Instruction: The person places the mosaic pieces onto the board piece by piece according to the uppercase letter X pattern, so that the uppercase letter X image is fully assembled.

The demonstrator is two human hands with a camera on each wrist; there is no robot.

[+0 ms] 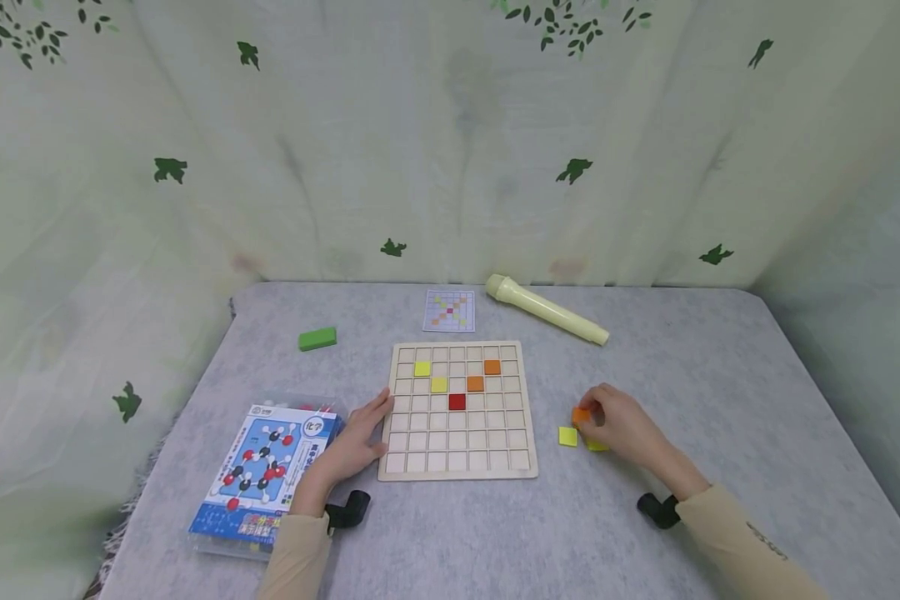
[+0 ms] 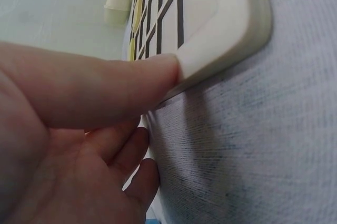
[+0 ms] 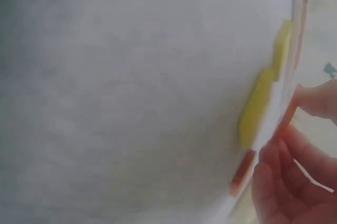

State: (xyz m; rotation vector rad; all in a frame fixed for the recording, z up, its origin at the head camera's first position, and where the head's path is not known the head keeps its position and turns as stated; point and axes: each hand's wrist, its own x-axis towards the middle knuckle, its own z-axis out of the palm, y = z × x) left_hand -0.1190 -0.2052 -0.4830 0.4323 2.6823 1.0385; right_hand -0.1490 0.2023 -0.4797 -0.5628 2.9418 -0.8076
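Note:
A wooden grid board (image 1: 457,462) lies in the middle of the table. It holds two yellow tiles (image 1: 422,368), two orange tiles (image 1: 492,367) and a red tile (image 1: 457,402). My left hand (image 1: 371,421) rests flat against the board's left edge; in the left wrist view its thumb (image 2: 105,87) presses on the board's corner (image 2: 226,34). To the right of the board my right hand (image 1: 588,417) pinches an orange tile (image 1: 581,414) (image 3: 287,119). A loose yellow tile (image 1: 567,436) (image 3: 255,108) lies beside that hand, and another yellow one (image 1: 597,447) is half hidden under it.
A pattern card (image 1: 449,310) and a cream tube (image 1: 546,310) lie behind the board, with a green block (image 1: 317,338) at the back left. A boxed molecule kit (image 1: 266,475) sits by my left forearm. Leaf-print curtain closes off the table's back and sides.

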